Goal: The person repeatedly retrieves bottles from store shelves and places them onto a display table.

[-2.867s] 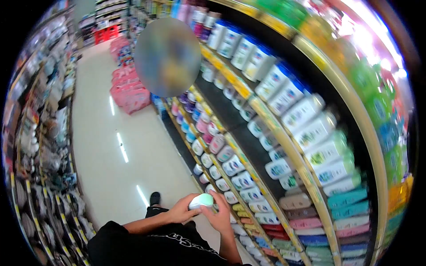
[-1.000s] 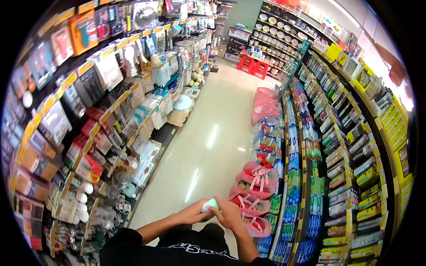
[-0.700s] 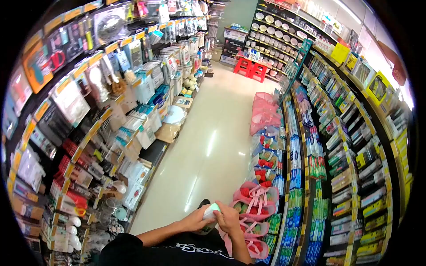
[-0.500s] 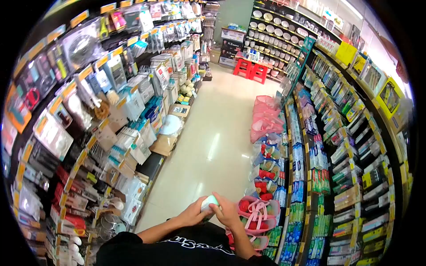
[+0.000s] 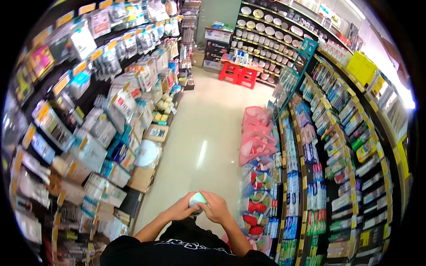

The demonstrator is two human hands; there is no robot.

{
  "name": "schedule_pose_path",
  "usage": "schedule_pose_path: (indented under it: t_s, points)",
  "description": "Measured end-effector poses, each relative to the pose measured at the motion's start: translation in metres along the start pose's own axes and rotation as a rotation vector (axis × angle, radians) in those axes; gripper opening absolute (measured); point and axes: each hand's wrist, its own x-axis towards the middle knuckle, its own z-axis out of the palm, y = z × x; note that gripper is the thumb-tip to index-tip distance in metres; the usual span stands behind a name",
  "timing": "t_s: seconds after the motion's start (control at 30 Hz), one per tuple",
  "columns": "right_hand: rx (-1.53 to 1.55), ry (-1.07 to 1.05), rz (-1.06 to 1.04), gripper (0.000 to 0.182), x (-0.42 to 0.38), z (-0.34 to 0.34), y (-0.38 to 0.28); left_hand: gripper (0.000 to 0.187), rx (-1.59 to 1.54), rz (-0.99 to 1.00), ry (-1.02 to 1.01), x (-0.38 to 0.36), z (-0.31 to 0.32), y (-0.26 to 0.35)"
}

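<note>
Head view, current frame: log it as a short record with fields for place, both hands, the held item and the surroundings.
place: shop aisle with a pale glossy floor
left hand: left hand grips the small white-and-green item
right hand: right hand on the same item, fingers over its top
held item: rounded, kind too small to tell
left side: shelves of packaged goods
right side: pink bags on the floor beside shelves of boxed products
far end: red stools before shelves of bowls
</note>
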Motion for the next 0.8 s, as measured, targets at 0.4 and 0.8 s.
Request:
schedule_pose_path:
  t_s: [0.4,0.8]
  points:
    - [0.074,0.257,0.342,0.04,0.175,-0.087,0.22,0.062,0.201,-0.108,-0.499,0.349,-0.105,-0.018]
    - [0.05,0.125,0.166,0.036,0.441,-0.178,0.479,0.06,0.209,-0.108,-0.13,0.66,-0.189,-0.085]
